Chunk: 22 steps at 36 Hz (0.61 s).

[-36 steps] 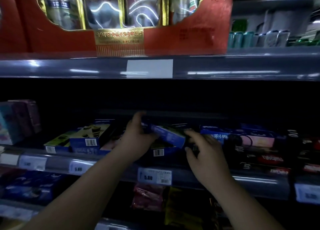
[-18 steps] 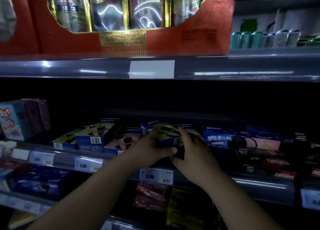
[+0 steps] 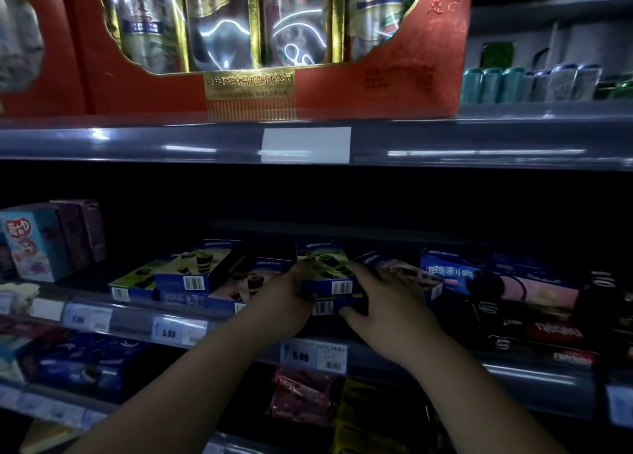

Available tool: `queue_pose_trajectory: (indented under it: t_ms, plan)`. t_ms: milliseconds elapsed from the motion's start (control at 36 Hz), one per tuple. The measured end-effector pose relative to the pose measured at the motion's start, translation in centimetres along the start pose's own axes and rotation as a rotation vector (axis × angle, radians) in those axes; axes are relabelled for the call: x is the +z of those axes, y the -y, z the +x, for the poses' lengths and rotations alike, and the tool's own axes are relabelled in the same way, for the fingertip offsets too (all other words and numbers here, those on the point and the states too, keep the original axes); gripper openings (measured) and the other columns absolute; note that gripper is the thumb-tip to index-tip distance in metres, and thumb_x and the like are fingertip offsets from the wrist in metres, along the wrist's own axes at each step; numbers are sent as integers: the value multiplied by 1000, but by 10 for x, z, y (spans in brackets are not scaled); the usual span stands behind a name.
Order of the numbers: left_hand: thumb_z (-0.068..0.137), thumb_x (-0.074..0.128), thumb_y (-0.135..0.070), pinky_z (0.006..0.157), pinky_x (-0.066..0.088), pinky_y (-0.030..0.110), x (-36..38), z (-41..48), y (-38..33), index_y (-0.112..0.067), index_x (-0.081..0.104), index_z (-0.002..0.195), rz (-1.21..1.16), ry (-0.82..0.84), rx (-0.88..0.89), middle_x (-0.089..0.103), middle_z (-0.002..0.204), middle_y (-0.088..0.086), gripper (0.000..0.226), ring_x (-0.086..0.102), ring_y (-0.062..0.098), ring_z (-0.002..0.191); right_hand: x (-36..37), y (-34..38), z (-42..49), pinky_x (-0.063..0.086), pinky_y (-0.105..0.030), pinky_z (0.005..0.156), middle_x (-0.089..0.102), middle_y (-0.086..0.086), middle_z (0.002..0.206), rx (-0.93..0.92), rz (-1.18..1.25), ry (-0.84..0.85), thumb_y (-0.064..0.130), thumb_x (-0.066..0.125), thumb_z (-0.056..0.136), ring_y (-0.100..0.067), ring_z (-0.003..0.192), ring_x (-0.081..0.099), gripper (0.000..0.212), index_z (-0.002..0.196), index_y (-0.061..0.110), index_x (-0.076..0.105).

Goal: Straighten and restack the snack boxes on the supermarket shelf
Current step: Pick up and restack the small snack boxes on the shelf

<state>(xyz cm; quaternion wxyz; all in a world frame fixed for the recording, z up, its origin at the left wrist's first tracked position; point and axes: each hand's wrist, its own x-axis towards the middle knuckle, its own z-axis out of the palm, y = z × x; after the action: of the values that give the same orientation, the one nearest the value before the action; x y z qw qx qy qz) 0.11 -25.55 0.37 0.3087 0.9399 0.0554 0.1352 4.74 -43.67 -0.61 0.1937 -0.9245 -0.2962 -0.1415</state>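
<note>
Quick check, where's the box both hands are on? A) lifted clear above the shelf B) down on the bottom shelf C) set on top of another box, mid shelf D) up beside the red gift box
C: the left hand and right hand flank the box, which sits on another barcoded box on the middle shelf.

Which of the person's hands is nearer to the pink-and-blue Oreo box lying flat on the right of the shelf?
Right. The right hand is just beside the Oreo box, on its left end. The left hand is farther left, beyond the blue snack box between the hands.
</note>
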Motion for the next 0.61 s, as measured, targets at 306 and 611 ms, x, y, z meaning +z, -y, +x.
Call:
queue_pose_trajectory:
  t_ms: [306,611]
  plan:
    - [81,75,-32,82,48,22,6,-14,-2,-32,43,141,102,-95,122,66,121,-6,68,62,12,104,3,5,-5,55,-36,70,64,4,95,31,200,-9,32,61,91,-14,77,60,57,140,38,33]
    - [92,63,-17,64,50,11,-1,-32,2,-45,31,147,-19,-235,211,69,110,-9,69,59,-3,75,5,24,-22,45,-20,46,64,10,74,-6,271,-201,33,59,95,-5,53,54,60,145,49,30]
